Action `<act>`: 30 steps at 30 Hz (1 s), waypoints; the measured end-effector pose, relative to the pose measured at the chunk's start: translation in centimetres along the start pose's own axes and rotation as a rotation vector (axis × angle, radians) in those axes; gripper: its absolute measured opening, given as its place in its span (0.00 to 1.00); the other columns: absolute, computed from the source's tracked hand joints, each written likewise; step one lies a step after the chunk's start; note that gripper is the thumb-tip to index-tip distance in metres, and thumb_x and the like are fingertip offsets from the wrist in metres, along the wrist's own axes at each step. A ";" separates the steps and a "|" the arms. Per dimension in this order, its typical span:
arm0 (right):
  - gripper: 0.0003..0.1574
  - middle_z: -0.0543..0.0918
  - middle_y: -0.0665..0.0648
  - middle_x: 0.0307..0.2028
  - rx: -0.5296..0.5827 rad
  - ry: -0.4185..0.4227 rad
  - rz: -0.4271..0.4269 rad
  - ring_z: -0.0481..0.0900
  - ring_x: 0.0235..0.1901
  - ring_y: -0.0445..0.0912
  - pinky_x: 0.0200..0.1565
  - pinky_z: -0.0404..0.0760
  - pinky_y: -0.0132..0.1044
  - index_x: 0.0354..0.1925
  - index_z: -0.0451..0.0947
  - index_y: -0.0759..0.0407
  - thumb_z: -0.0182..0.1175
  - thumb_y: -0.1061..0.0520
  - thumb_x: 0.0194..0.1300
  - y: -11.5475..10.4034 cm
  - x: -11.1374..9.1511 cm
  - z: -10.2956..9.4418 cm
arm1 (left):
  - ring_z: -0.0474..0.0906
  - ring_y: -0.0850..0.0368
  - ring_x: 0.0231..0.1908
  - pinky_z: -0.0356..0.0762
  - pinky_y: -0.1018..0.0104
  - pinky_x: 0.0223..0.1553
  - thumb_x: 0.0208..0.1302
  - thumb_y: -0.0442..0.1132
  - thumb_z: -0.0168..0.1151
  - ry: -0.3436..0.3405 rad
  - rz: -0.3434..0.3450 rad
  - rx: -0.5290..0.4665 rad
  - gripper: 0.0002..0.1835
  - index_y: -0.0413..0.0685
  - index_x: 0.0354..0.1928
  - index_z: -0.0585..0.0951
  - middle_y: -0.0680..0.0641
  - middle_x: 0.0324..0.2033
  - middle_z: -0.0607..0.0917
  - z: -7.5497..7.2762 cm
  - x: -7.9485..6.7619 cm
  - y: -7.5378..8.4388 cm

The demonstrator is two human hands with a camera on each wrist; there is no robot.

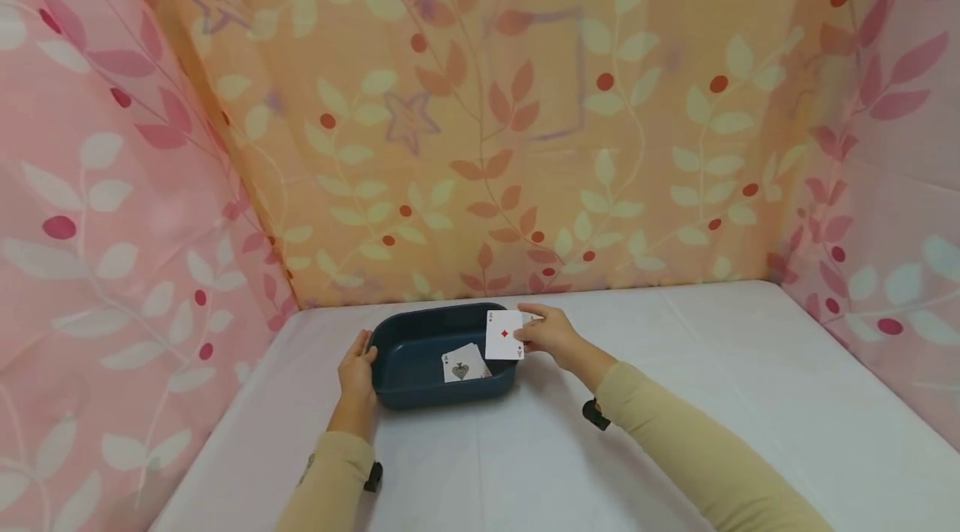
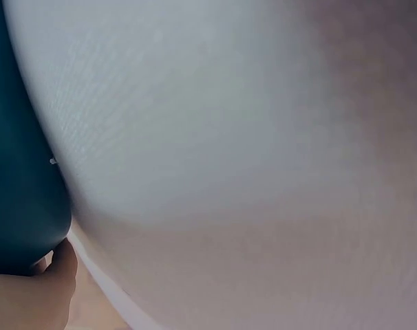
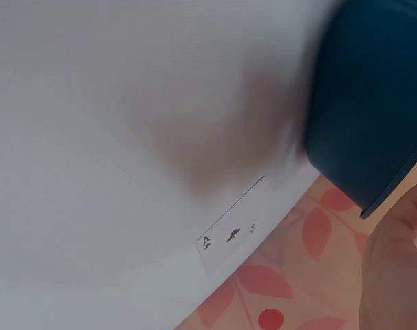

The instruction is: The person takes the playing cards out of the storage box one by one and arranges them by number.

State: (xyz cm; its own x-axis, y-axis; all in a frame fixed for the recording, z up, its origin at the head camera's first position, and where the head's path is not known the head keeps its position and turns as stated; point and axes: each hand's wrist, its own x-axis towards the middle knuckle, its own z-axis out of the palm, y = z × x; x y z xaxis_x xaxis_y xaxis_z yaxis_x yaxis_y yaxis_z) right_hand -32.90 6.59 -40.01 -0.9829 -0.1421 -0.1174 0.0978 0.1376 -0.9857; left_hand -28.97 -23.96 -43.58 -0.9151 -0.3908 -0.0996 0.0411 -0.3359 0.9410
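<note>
A dark blue rectangular basin (image 1: 442,397) stands on the white table. My left hand (image 1: 357,369) grips its left end; in the left wrist view, part of that hand (image 2: 54,289) touches the basin's side (image 2: 23,151). Over the basin's right rim, my right hand (image 1: 551,333) pinches an ace of diamonds (image 1: 501,335), face up, by its right edge. Inside the basin an ace of spades (image 1: 461,365) lies face up, overlapping other card edges. Beyond the right hand, an ace of clubs (image 3: 230,230) lies face up on the table, mostly hidden in the head view.
White cloth covers the table (image 1: 697,373). A patterned orange curtain (image 1: 480,115) rises behind its back edge. Pink leafy curtains hang on the left (image 1: 112,223) and right (image 1: 892,207). Each wrist wears a small black device (image 1: 596,414).
</note>
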 end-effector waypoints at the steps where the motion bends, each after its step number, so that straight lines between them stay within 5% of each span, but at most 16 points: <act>1: 0.37 0.84 0.63 0.36 0.003 0.004 0.003 0.78 0.27 0.45 0.33 0.84 0.34 0.67 0.67 0.65 0.64 0.71 0.59 0.1 0.0 -0.2 | 0.47 0.54 0.73 0.45 0.68 0.70 0.75 0.27 0.41 0.000 -0.001 0.000 0.29 0.40 0.74 0.51 0.43 0.73 0.54 0.1 0.0 0.0; 30: 0.36 0.84 0.67 0.39 -0.005 0.040 -0.015 0.79 0.25 0.44 0.29 0.82 0.33 0.65 0.63 0.72 0.62 0.72 0.61 -0.1 -0.6 -5.2 | 0.47 0.54 0.72 0.44 0.68 0.70 0.75 0.27 0.41 0.005 0.002 0.001 0.29 0.40 0.74 0.50 0.42 0.73 0.53 0.2 -0.1 -0.1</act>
State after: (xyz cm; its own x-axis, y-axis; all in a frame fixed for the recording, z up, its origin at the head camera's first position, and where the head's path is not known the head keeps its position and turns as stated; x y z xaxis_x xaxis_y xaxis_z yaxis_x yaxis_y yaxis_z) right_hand -33.17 11.71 -39.18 -0.9897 -0.1052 -0.0974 0.0821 0.1410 -0.9866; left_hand -28.98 -23.77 -43.59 -0.9129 -0.3960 -0.0989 0.0428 -0.3338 0.9417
